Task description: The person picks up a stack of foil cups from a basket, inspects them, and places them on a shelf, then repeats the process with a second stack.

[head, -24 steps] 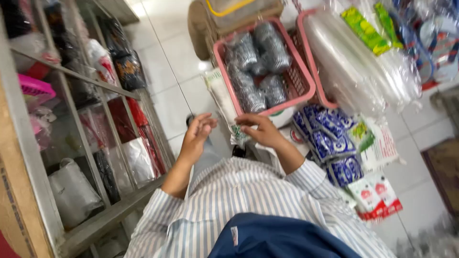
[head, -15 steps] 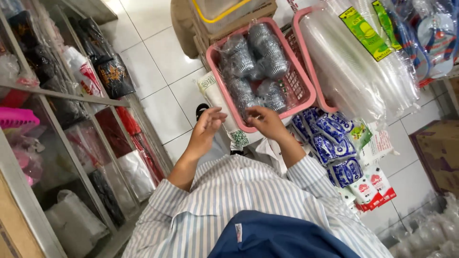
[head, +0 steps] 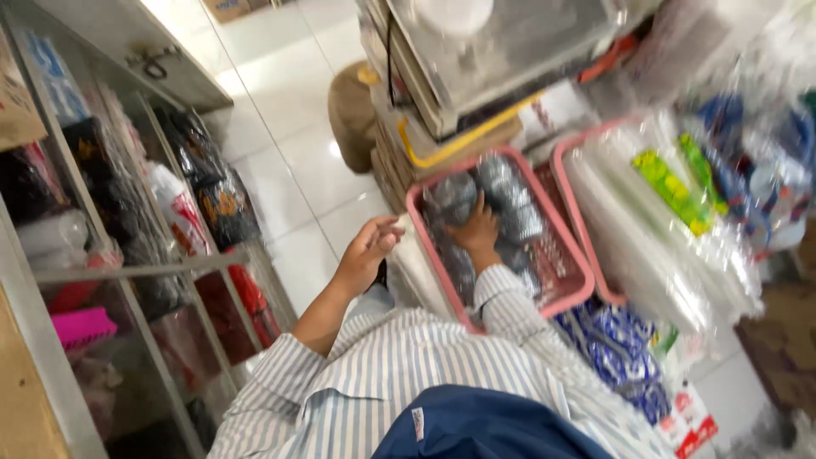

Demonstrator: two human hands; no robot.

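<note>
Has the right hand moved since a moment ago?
Yes. The right hand has gone forward into the pink basket, onto the wrapped cups; earlier it hovered at the near rim.

Right hand (head: 478,229) sits in the basket (head: 575,293), on the bagged cup stacks (head: 497,195). Left hand (head: 367,251) hovers just left of the basket rim. Second basket (head: 568,170) lies right of it (packets piled inside). Shelving (head: 127,272) stands far left, stacked boxes (head: 442,136) behind the baskets.
</note>
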